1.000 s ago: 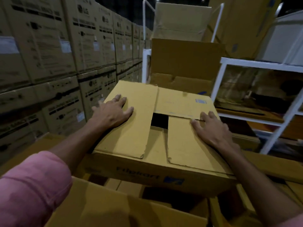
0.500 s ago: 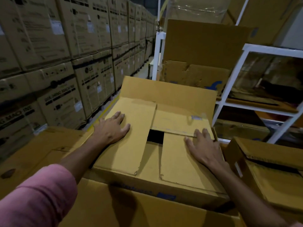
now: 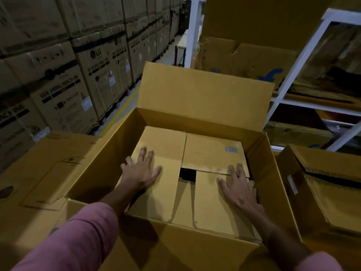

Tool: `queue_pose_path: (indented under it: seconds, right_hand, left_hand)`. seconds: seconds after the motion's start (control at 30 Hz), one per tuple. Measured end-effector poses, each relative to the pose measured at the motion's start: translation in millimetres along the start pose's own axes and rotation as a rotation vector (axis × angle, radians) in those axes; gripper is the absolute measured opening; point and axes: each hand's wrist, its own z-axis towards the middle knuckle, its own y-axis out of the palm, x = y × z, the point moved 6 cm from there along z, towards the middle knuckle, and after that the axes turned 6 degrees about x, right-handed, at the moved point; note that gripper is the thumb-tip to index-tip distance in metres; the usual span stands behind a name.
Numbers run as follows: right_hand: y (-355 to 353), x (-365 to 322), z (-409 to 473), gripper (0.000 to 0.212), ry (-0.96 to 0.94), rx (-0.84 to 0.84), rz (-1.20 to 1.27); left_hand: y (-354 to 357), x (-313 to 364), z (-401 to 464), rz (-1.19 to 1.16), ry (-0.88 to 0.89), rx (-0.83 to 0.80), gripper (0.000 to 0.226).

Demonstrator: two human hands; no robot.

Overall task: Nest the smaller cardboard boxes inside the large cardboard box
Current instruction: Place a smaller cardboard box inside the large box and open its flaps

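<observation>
While both hands are lying flat on top of it, the small box (image 3: 185, 173) is sitting down inside the big box (image 3: 93, 173), its top below the big box's rim. Left hand (image 3: 141, 172) is pressing the left top flap with fingers straight and spread; right hand (image 3: 237, 187) is doing the same on the right flap near the right wall. Neither is curling round anything, so no real grip, just palms pushing. Judging by the look, it is handling as light, empty corrugated card: stiff along the walls and edges, soft and springy across the flaps, which are only folded over, leaving a dark square gap (image 3: 187, 174) in the middle. Pushing near the centre is likely caving the flaps in, so better to be loading near the outer edges over the walls. For lifting, taking it by the side walls or under the flap edges looks safer than by the top. Looks-wise: plain tan card, worn ragged flap ends, a small blue label (image 3: 231, 149) at the far right. Fit looks loose on the left, snug on the right. Another box (image 3: 322, 184) is waiting just right of the big one.
</observation>
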Motion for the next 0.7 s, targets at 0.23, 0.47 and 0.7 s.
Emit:
queue_pose_path:
  seconds: [0.23,0.47,0.7]
  right_hand:
    - [14.1,1.1,14.2,0.082,-0.002,0.0,-0.159]
    - [19.9,4.3,17.1,0.083,0.01,-0.05,-0.201]
    - [18.7,2.9,15.5,0.08,-0.001,-0.07,-0.205]
  left_hand:
    - [7.5,1.3,6.4,0.031,0.021,0.036,0.087]
    - [9.9,2.1,8.0,0.039,0.025,0.004,0.086]
    - [8.8,2.5,10.0,0.017,0.023,-0.045,0.087]
